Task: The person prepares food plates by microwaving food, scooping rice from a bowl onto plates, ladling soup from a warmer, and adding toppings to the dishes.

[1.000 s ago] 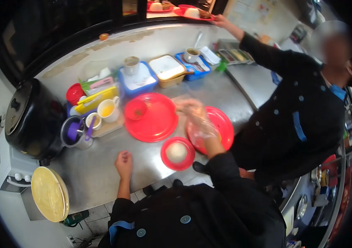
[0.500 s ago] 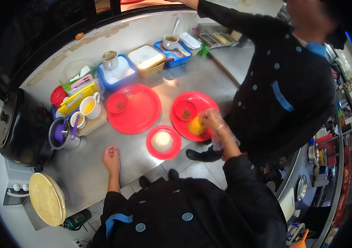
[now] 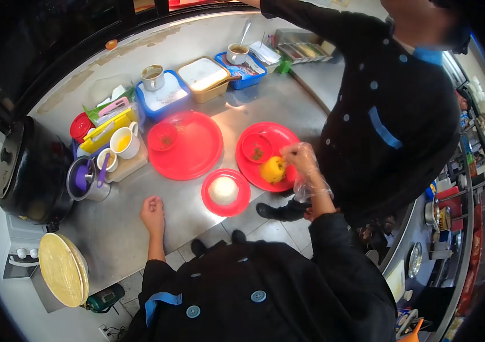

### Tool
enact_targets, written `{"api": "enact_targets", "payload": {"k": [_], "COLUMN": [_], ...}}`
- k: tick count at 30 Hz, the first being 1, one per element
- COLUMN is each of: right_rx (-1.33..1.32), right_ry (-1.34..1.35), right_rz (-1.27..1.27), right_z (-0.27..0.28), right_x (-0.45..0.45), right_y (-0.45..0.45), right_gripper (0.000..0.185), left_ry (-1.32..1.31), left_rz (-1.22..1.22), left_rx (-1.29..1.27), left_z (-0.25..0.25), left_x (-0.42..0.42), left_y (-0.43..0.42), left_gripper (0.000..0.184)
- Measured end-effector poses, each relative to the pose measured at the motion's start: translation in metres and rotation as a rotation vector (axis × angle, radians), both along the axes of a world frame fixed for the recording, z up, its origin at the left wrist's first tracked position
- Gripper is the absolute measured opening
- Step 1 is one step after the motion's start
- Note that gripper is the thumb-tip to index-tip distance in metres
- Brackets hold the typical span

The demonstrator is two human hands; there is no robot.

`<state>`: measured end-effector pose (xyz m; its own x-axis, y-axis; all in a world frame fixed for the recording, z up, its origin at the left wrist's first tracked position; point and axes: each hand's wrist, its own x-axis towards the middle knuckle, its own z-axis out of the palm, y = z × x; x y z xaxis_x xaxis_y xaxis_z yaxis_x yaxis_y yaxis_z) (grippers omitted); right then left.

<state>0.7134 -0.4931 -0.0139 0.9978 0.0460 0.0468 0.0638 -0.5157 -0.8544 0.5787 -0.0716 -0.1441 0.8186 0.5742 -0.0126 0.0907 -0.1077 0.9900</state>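
My right hand, in a clear plastic glove, hovers just beside a yellow mound of food. Its fingers are curled together, and whatever is between them is hidden. The food sits on a red plate along with a small red bowl of something brownish. My bare left hand rests on the steel counter with its fingers curled in, nothing visible in them. Between the hands, a smaller red plate carries a white rice mound.
A large red plate with a red bowl lies farther back. Tubs and cups line the wall. A black cooker stands left. A co-worker in black stands close on the right.
My right hand has drawn back from the yellow food, slightly up and to the right, so more of the food shows. My left hand stays on the counter.
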Motion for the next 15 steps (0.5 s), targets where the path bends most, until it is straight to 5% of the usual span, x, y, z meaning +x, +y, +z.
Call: {"api": "enact_targets", "payload": {"k": [6, 13, 15], "right_rx": [0.46, 0.379, 0.394], "right_ry": [0.07, 0.175, 0.078], "right_rz": [0.097, 0.231, 0.473], "right_z": [0.001, 0.004, -0.007], "right_x": [0.014, 0.075, 0.102], "right_y": [0.018, 0.111, 0.158], "right_gripper": [0.012, 0.012, 0.011], "left_ry": [0.009, -0.022, -0.038], "left_rz": [0.014, 0.038, 0.048], "left_rx": [0.005, 0.079, 0.134], "left_z": [0.003, -0.01, -0.015], "left_x": [0.001, 0.002, 0.003], "left_y": [-0.002, 0.002, 0.003], "left_gripper": [0.01, 0.01, 0.009]}}
